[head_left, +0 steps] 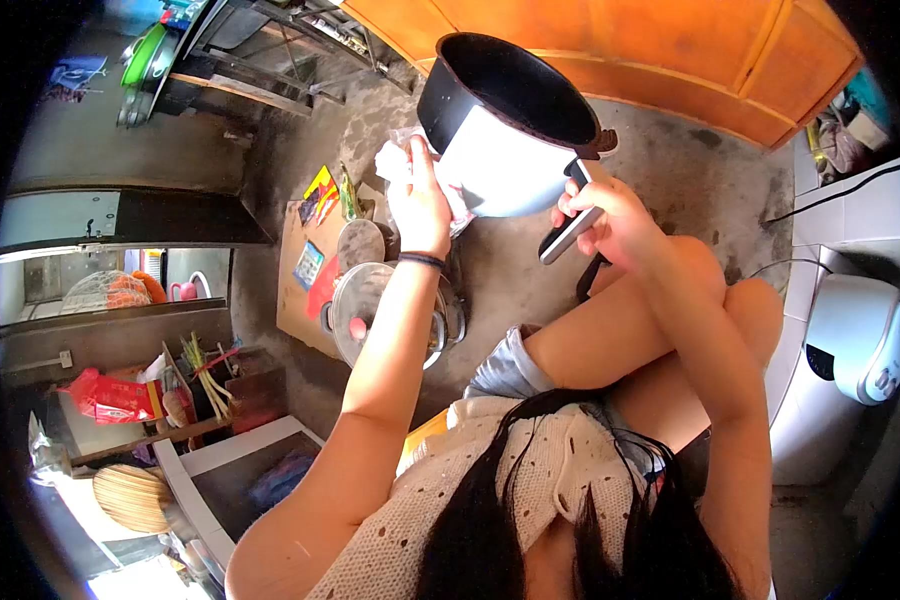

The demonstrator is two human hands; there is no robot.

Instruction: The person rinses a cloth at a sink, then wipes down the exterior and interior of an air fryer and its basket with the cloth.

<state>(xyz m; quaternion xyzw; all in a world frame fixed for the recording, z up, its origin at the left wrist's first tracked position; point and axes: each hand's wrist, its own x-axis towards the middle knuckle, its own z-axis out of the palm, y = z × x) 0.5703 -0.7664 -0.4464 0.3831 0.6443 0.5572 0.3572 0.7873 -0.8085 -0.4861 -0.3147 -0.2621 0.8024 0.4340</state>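
A large pot (505,160), dark inside with a white and black outer wall, is held up in front of me, its mouth tilted up and away. My right hand (610,215) is wrapped round its black and grey handle (568,238). On the pot's left side, my left hand (425,205) holds a crumpled white cloth or tissue (394,163) against the outer wall. Below my left forearm a glass lid (358,318) with a red knob lies over a metal pot on the floor, partly hidden by the arm.
Cardboard (290,290) with colourful packets (319,196) lies on the floor at left. An orange cabinet (660,45) stands ahead. A white appliance (855,340) is at right, with a black cable (840,195) above it. A wooden rack (240,92) is at upper left.
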